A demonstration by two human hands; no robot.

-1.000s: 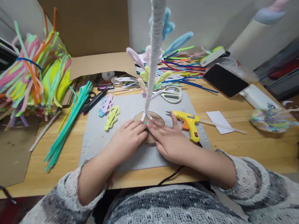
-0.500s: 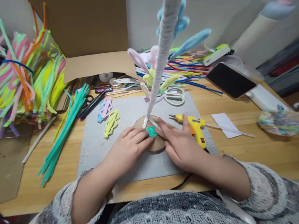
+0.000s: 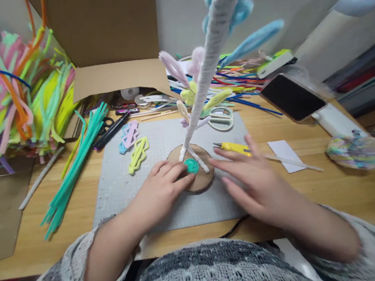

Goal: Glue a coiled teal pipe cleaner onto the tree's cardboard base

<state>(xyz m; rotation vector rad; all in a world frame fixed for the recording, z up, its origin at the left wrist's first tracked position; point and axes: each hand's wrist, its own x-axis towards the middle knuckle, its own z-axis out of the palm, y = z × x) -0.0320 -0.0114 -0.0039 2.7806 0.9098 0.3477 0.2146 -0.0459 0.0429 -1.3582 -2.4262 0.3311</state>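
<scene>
Green coil (image 3: 191, 166) lies on the cardboard disc (image 3: 200, 183), centre frame: on its left, your left hand (image 3: 165, 183) touches its edge, probably steadying it, though I cannot tell whether it pinches; right of centre, your empty right hand (image 3: 258, 189) spreads open, partly hiding the glue gun (image 3: 234, 148), likely placed for easy reach
</scene>
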